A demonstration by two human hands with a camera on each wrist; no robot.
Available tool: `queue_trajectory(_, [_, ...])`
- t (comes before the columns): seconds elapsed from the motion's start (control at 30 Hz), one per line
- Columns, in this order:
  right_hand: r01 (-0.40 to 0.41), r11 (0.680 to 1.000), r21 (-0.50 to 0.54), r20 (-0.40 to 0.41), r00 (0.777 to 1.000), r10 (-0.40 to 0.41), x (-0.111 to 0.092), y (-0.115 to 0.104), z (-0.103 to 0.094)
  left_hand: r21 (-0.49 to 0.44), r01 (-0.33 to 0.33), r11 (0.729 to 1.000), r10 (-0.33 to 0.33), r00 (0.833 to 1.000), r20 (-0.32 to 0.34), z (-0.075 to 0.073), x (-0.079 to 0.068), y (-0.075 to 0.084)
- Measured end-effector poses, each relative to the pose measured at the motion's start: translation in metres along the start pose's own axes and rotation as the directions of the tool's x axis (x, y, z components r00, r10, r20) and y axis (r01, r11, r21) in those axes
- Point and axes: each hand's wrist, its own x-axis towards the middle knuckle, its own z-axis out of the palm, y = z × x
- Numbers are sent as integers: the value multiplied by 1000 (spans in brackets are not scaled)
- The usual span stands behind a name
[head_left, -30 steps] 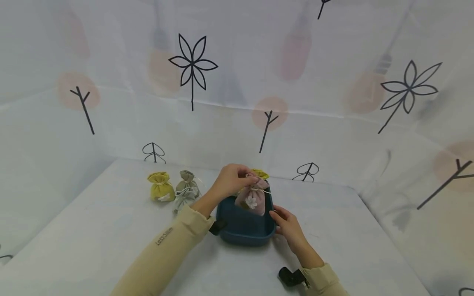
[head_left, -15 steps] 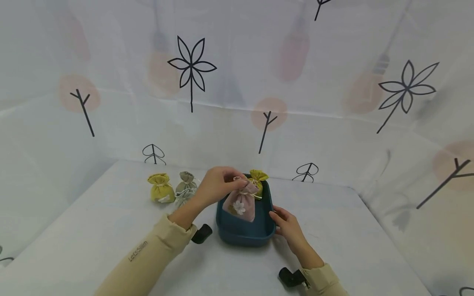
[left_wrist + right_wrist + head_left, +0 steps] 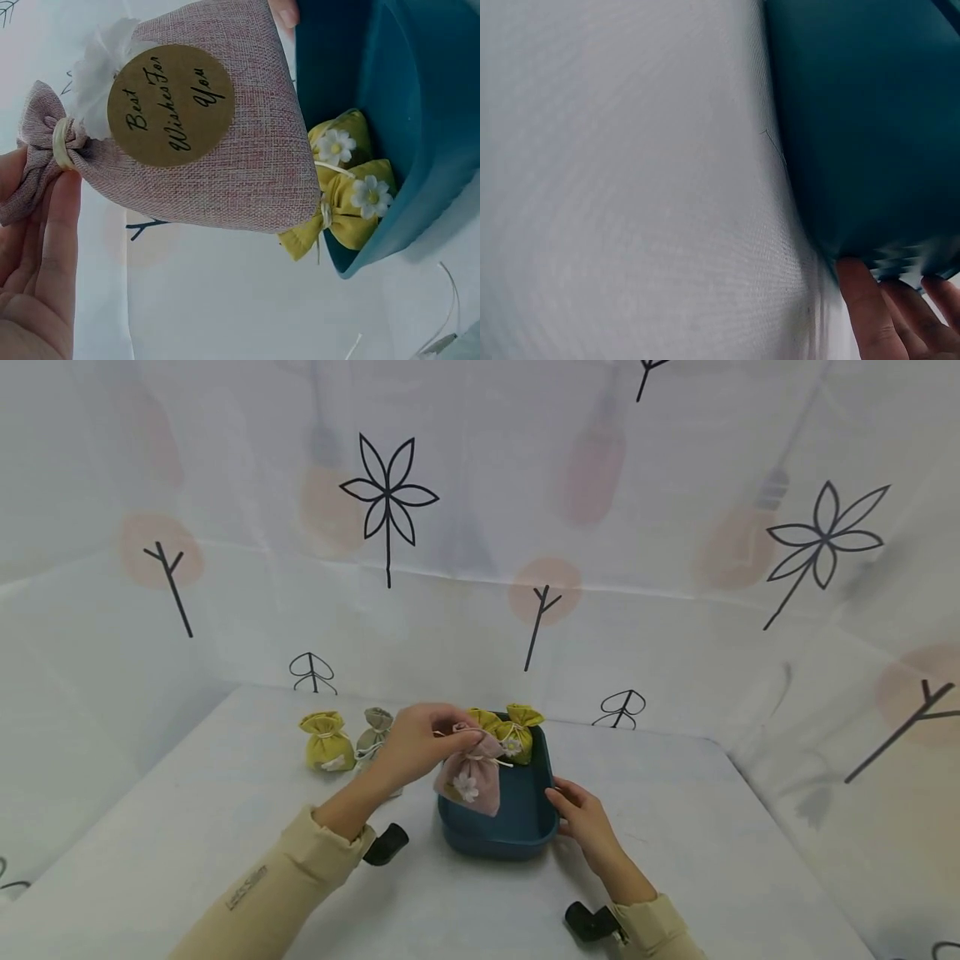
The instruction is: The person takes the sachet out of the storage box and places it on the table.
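Left hand point(image 3: 420, 745) being nearer, thumb and fingers pinching pink pouch point(image 3: 472, 781) by gathered neck; pouch hanging below them, long axis running roughly downward to wide base, overlapping left side of blue bin point(image 3: 495, 845) in head view; right hand point(image 3: 588, 828) touching bin's right wall, can't tell if gripping; 2 yellow pouches point(image 3: 521, 737) sitting inside; round sticker point(image 3: 171, 105) reading "Best Wishes For You"; lettering on left sleeve point(image 3: 273, 906) blurring
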Motion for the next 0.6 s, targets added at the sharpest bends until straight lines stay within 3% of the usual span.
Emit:
queue_trajectory(0.13, [-7,1000,1,1,1000,7,1,1,0,12,3,1000,-3,1000,-7,-5,-5,-3])
queue_trajectory(0.33, [-9,1000,3,2,1000,9,4,2,0,47,62,997,-60,997,-42,-14,-11,-4])
queue_trajectory(0.6, [1,1000,16,5,1000,-1,3,2,-1,56,17,998,-13,997,-73,-27,-19,-8])
